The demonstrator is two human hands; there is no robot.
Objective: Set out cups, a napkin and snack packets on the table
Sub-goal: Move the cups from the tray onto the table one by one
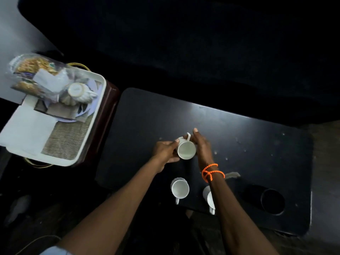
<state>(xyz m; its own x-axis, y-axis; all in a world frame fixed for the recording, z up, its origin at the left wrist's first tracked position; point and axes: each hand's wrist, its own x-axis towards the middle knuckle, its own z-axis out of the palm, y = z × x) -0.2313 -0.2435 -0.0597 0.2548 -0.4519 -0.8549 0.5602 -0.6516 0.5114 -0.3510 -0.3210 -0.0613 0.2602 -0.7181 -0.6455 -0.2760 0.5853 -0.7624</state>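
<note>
Both my hands are on the white cup [186, 150] at the centre of the frame: left hand [165, 153] wrapped around its left side, right hand [201, 146] pressed flat along its right, fingers pointing up the frame. The cup is upright, mouth open to me, handle pointing to the top of the frame. My right palm hides the cup's far wall. Orange beads [211, 172] circle my right wrist. Lower down, a second cup [180, 188] stands with its handle toward the bottom edge; a third cup [208, 196] is half hidden behind my right forearm. The black table [257, 144] has open room to the right and above. At upper left, the tray [70, 159] holds snack packets [31, 68], blurred, and another cup [76, 90] on its side.
</note>
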